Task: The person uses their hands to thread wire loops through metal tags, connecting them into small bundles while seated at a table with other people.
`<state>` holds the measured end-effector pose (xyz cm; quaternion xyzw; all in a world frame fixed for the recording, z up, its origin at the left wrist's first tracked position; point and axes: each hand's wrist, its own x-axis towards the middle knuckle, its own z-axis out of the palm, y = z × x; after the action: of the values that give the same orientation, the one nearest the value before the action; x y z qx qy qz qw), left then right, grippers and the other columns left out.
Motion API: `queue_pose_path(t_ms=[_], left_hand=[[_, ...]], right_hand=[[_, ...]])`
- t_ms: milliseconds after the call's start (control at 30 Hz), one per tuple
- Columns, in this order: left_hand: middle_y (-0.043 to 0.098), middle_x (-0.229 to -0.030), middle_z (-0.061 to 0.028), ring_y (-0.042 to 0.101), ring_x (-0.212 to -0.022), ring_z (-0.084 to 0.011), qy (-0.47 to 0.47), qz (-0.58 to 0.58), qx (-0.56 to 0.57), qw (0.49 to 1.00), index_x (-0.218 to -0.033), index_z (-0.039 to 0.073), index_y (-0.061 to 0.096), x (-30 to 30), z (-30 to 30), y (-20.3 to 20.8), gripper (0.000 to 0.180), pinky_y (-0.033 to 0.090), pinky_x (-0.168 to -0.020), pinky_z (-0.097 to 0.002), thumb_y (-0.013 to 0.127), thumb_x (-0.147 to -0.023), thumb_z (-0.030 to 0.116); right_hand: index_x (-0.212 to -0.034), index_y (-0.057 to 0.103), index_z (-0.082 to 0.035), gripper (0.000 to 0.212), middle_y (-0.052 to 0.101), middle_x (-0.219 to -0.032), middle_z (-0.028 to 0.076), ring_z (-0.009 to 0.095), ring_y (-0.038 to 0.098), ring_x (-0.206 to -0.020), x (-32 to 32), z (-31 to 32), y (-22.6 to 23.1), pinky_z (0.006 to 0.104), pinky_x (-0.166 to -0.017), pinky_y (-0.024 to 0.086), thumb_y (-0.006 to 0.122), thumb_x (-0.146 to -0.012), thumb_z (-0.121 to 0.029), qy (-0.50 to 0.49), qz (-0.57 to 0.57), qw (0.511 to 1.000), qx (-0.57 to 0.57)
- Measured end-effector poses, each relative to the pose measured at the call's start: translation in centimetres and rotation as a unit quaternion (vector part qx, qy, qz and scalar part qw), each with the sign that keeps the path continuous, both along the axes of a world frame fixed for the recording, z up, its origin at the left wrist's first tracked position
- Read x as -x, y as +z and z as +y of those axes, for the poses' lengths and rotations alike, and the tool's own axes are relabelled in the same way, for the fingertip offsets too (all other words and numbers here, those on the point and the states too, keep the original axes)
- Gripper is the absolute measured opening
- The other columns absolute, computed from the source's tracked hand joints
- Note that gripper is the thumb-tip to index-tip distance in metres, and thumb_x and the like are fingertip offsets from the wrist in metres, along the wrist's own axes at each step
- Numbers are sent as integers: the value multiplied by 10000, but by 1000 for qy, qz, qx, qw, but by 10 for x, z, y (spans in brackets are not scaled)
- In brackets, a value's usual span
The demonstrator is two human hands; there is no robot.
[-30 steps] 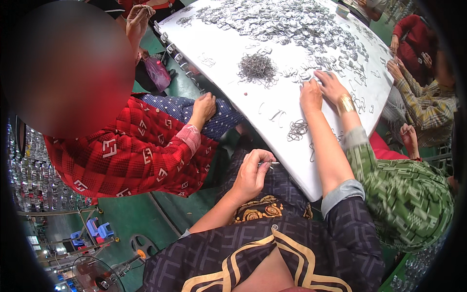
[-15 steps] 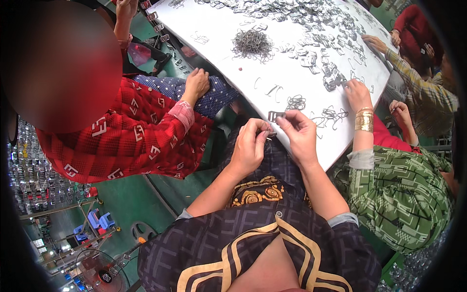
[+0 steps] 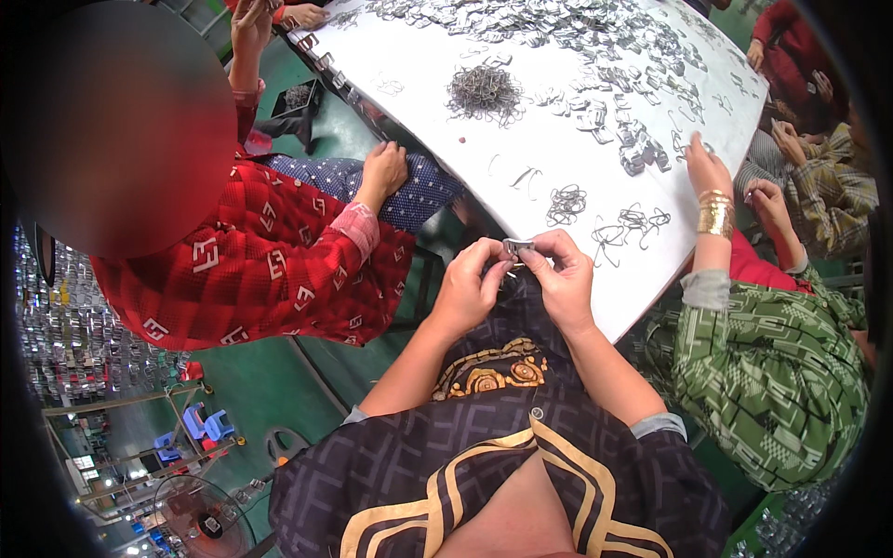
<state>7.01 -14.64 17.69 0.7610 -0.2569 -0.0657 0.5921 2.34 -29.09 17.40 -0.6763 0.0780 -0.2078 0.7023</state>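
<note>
My left hand [image 3: 473,284] and my right hand [image 3: 564,277] meet just off the table's near edge. Between their fingertips is a small grey metal buckle [image 3: 517,246], pinched from both sides. A thin pale metal end [image 3: 511,272] sticks out under the left fingers; what it belongs to is hidden. Beyond my hands, a small heap of bent wire loops [image 3: 566,204] lies on the white table [image 3: 437,102]. More wire loops [image 3: 633,219] are scattered to its right, and a few thin wire pieces [image 3: 527,177] lie to its left.
A dense pile of wire pieces [image 3: 485,92] and many grey buckles [image 3: 605,74] cover the table's far part. At my left sits a person in a red checked sleeve [image 3: 279,260]; at my right, one in green [image 3: 763,372] reaches onto the table. A fan [image 3: 205,521] stands lower left.
My right hand has drawn in to my left hand, and the buckle now sits between both. The neighbour's hand on the right has moved farther over the table. The view has shifted slightly.
</note>
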Motion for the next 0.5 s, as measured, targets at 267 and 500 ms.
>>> queue_pose_path(t_ms=[267, 500], left_hand=[[660, -833, -157, 657, -791, -289, 46, -86, -105, 990, -890, -7, 678, -107, -11, -1, 108, 509, -703, -341, 642, -812, 58], [639, -1017, -131, 589, -991, -312, 76, -247, -223, 940, -984, 51, 683, -190, -70, -26, 193, 472, -873, -380, 626, -804, 92]], right_hand=[[-840, 643, 23, 70, 595, -807, 41, 107, 559, -730, -9, -15, -32, 239, -677, 445, 685, -792, -7, 20, 9, 1000, 2], [-848, 615, 39, 64, 567, -840, 56, 124, 549, -774, -11, -22, -34, 229, -698, 435, 647, -793, 54, 54, -10, 998, 29]])
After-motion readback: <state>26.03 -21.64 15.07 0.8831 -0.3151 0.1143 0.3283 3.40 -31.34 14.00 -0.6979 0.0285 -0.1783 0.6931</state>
